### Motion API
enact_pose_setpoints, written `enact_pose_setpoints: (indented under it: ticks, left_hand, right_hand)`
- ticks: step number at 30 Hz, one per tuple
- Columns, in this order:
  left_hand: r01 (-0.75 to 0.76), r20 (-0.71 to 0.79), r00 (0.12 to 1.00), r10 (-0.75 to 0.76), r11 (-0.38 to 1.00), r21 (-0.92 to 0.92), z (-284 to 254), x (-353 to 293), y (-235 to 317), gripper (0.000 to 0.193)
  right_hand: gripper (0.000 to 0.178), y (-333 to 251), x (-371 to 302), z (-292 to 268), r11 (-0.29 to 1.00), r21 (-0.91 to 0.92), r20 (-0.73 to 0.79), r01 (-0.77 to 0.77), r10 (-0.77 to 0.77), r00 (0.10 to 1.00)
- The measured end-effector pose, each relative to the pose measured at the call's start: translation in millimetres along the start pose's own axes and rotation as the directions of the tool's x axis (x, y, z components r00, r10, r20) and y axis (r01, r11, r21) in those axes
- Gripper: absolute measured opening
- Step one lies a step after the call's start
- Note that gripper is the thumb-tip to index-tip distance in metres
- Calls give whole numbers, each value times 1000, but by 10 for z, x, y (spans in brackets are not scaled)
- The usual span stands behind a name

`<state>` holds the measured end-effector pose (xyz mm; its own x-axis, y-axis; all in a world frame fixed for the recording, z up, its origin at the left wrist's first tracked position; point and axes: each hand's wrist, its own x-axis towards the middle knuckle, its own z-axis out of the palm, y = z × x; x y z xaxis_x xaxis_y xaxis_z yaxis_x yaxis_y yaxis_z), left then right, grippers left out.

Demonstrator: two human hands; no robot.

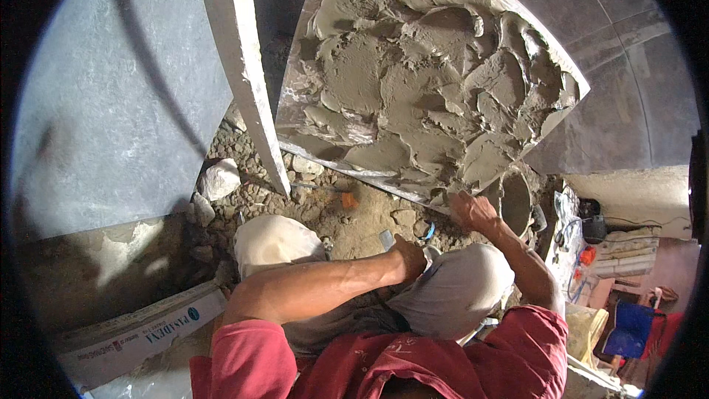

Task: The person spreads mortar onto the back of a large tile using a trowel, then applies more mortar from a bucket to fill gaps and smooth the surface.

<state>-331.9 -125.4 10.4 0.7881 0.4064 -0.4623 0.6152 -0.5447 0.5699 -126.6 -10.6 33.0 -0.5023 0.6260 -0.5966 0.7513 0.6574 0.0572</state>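
A large tile, its upper face thickly spread with wet grey mortar, lies tilted in front of me. My right hand is at its near edge, fingers curled in; what they grip, if anything, is hidden. Beside that hand stands a round grey bucket. Between my knees, my left hand is closed in a fist. A small flat metal piece shows next to it, perhaps part of a tool, but its kind is unclear.
Rubble and sandy soil lie before my knees, with a pale stone and an orange piece. A long pale bar slants beside the tile. Grey panels rise at left. A printed carton sits lower left, a blue item lower right.
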Motion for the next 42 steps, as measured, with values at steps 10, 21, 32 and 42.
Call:
enact_pose_setpoints:
  ticks: [10,21,32,42]
  left_hand:
    - [-30,-68,997,38,993,112,76,-11,33,31]
    - [-91,-87,991,98,992,88,178,41,22,30]
    - [-61,-79,995,63,998,32,52,-26,-6,26]
    - [-39,-58,997,42,998,44,56,-67,4,27]
  right_hand:
    - [48,-53,404,124,975,29,-282,218,-201,938]
    - [40,-532,1119,-404,978,65,-462,197,-146,875]
    - [42,-44,111,-1051,916,401,-500,28,193,844]
    - [31,402,-177,-1588,995,-59,-620,-82,28,784]
